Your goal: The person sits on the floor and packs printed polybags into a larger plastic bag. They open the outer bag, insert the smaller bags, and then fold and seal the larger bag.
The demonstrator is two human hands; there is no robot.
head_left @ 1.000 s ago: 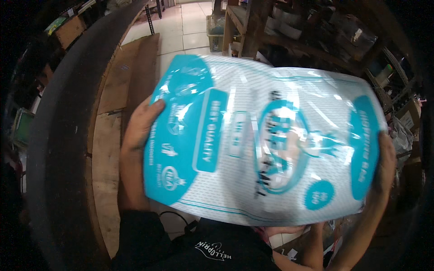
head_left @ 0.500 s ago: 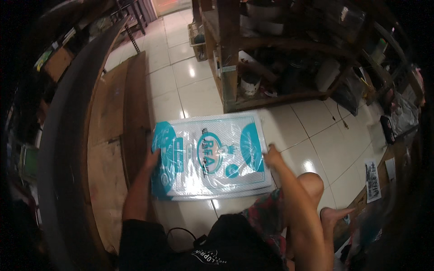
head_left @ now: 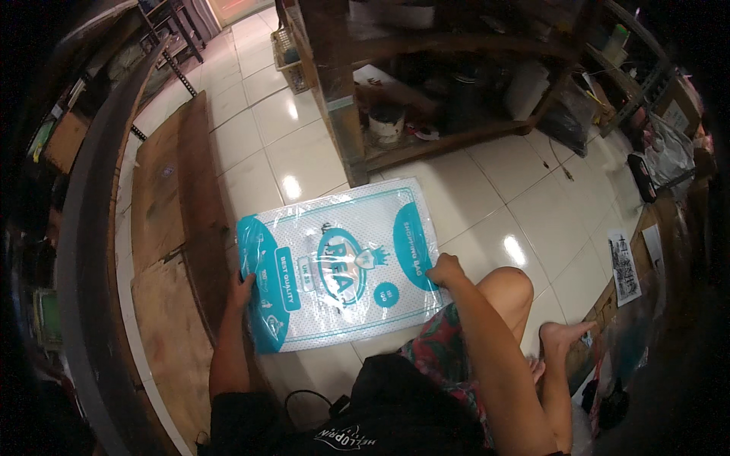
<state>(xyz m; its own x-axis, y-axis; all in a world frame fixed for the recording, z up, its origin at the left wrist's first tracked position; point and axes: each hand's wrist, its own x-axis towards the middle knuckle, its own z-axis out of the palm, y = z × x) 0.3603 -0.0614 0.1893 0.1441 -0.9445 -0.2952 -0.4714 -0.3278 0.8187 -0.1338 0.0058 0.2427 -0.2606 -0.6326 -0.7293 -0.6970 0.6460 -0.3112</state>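
Observation:
A flat rectangular pack of plastic bags (head_left: 353,315), white with teal end panels and a glossy clear wrap, is held out in front of my lap, above the tiled floor. My left hand (head_left: 242,291) grips its left edge, with the fingers partly hidden. On the opposite side, my right hand (head_left: 447,272) is closed on the right edge, thumb over the top face. The pack lies nearly level, its right end angled a little farther from me.
A long brown wooden board (head_left: 171,251) lies along the left, beside a dark bench-like plank (head_left: 95,251). Ahead stands a dark wooden shelf (head_left: 441,148) holding a white pot (head_left: 386,125). A printed sheet (head_left: 625,267) lies at right, near my bare foot (head_left: 564,334).
The view has shifted and turned slightly, so the shelf and floor sit farther left. The pack appears farther left and more slanted, still between both hands.

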